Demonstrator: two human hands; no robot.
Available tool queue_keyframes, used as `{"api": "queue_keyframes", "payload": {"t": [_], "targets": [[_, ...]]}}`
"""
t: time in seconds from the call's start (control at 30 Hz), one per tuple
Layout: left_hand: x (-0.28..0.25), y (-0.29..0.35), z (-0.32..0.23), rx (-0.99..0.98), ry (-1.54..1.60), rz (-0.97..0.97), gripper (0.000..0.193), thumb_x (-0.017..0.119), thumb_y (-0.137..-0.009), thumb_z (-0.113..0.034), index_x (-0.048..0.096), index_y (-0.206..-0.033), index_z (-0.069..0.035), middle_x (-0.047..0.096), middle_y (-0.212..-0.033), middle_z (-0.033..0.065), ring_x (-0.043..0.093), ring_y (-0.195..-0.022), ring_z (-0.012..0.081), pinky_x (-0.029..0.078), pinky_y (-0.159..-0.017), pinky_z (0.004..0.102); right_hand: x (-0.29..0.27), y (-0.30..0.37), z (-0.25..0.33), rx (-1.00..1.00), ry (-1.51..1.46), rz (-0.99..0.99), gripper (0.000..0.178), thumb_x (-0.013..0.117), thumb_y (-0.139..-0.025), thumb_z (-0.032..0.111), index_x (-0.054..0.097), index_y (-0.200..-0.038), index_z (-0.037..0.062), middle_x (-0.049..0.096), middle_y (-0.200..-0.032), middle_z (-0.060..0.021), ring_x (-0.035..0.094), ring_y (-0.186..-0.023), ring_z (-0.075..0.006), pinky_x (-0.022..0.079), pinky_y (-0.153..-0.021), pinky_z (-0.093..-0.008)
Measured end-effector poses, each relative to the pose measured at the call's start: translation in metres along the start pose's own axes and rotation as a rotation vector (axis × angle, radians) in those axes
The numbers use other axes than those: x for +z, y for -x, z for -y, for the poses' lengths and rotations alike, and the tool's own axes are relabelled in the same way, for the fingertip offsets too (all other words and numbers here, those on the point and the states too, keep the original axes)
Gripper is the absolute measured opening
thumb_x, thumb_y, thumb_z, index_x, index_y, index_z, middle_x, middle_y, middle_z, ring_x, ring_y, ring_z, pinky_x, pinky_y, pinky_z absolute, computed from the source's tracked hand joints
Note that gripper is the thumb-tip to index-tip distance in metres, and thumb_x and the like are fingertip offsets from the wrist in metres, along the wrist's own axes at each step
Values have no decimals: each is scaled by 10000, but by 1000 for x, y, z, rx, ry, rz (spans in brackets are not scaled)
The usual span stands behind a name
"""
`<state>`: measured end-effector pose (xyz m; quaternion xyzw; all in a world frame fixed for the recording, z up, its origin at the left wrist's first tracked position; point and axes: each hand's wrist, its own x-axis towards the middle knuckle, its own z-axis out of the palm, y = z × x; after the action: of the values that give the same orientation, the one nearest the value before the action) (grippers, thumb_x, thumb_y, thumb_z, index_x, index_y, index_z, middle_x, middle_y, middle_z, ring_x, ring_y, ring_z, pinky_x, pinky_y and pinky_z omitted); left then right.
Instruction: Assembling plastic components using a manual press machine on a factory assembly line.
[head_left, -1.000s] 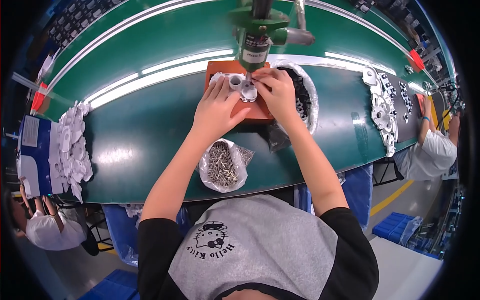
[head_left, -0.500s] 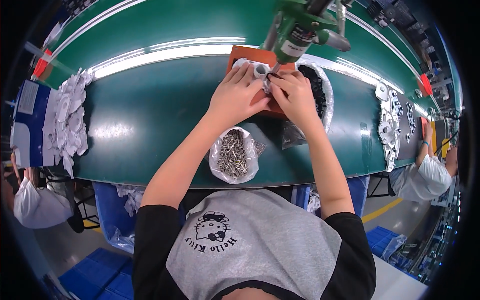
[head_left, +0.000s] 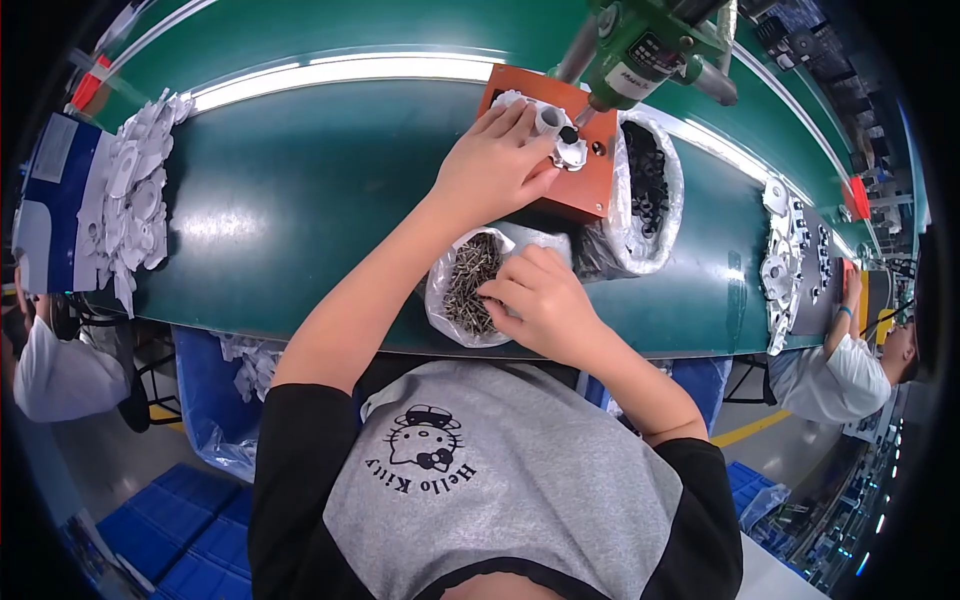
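My left hand (head_left: 497, 160) lies over a white plastic part (head_left: 570, 153), pressing it onto an orange fixture block (head_left: 580, 190). The fingers hide much of the part; its round white collar (head_left: 548, 121) and a small black round piece (head_left: 569, 134) on it show. A green machine head (head_left: 640, 55) has its tip just above and beside the black piece. My right hand (head_left: 540, 303) is at a plastic bag of small silvery screws (head_left: 468, 285), its thumb and forefinger bent closely together over them. Whatever is between these fingertips is too small to make out.
A clear bag of black pieces (head_left: 645, 185) stands right of the fixture. White plastic parts are heaped at the left (head_left: 135, 200) and lie at the right (head_left: 777, 265). Blue bins (head_left: 215, 400) stand below the table edge. A co-worker (head_left: 835, 365) sits at the right, another (head_left: 70, 365) at the left.
My right hand has left the part on the fixture and come down to the screw bag. The black piece on the part is now uncovered. My left hand stays on the part.
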<state>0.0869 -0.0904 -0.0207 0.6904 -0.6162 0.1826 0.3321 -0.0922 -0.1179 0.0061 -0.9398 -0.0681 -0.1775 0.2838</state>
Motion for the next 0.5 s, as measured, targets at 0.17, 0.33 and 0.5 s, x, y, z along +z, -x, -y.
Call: {"api": "queue_keyframes", "payload": {"t": [0.17,0.33,0.5], "targets": [[-2,1,-2,-26,12,35,313,633,-826,-326,609,-1023,-83,540,-1265,222,516,-1169,394,373,-1041,450,-1,1,-1,8,57,-22,187,726,-631,28,655,-798,72,566,-780,-32,526,-743,-226,409,-679,-340],[0,1,0,-24,-7,34,311,634,-825,-328,616,-1019,-86,540,-1268,221,513,-1175,393,376,-1039,445,-4,-1,4,-55,37,90,149,710,-637,57,660,-774,84,550,-779,-21,515,-774,-215,400,-694,-330],[0,1,-1,-30,-8,34,310,634,-827,-328,618,-1020,-86,535,-1276,222,508,-1184,390,374,-1041,441,-5,0,6,-72,89,178,124,696,-654,96,668,-775,100,535,-781,-12,499,-799,-203,391,-708,-323]]}}
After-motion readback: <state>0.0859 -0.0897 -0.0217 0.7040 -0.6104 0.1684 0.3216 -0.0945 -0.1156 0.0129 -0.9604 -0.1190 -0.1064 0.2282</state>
